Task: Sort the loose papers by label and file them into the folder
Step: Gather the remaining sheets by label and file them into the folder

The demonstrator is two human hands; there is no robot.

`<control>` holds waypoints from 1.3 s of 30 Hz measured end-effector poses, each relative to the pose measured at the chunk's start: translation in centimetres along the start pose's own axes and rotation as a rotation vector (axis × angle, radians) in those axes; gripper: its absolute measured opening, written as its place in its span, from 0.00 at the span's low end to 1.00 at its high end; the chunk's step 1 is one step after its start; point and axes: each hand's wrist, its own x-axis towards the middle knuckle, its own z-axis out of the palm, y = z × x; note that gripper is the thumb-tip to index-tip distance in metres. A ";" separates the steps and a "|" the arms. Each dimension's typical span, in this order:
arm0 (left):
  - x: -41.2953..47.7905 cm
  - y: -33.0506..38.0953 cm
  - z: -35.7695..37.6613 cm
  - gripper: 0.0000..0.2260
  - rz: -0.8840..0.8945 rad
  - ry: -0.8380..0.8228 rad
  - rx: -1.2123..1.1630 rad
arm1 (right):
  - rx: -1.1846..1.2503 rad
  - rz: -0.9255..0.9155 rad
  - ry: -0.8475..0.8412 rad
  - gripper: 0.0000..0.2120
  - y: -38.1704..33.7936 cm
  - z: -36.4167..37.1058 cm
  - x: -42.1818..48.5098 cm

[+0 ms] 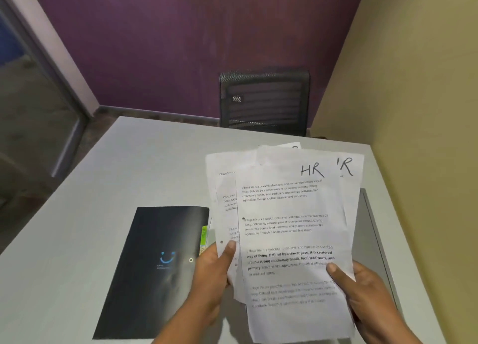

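Observation:
I hold a fanned stack of printed papers (284,214) above the table, both hands gripping it. The front sheet carries a handwritten "HR" at its top right; a sheet behind it shows part of the same letters. My left hand (209,274) pinches the stack's left edge with the thumb on top. My right hand (367,294) grips the lower right side, thumb on the front sheet. A closed black folder (155,271) with a blue smile logo lies flat on the table to the left of the papers; a green tab peeks out at its right edge.
The grey table (77,240) runs to a yellow wall on the right. A black mesh chair (263,103) stands behind the table's far edge against a purple wall. A grey flat panel (370,240) lies under the papers at the right.

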 end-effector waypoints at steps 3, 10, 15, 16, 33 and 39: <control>-1.2 0.2 0.3 0.10 0.018 -0.025 0.013 | -0.016 -0.007 -0.010 0.37 0.1 -0.6 -0.8; -2.8 0.0 0.4 0.11 0.055 -0.090 0.065 | -0.011 -0.002 0.092 0.10 0.5 -1.1 -1.7; -3.1 -0.1 -0.1 0.17 0.059 -0.237 0.121 | -0.019 -0.029 0.183 0.07 0.6 -1.9 -2.0; -3.0 -0.2 -0.2 0.17 0.057 -0.245 0.121 | -0.035 -0.052 0.208 0.06 0.7 -2.1 -1.9; -2.0 -1.1 0.1 0.20 0.011 -0.258 -0.017 | 0.066 0.059 0.048 0.25 1.7 -6.6 -2.0; -2.0 -1.3 1.1 0.24 0.016 -0.341 0.051 | -0.042 0.097 -0.059 0.11 0.6 -3.9 -0.9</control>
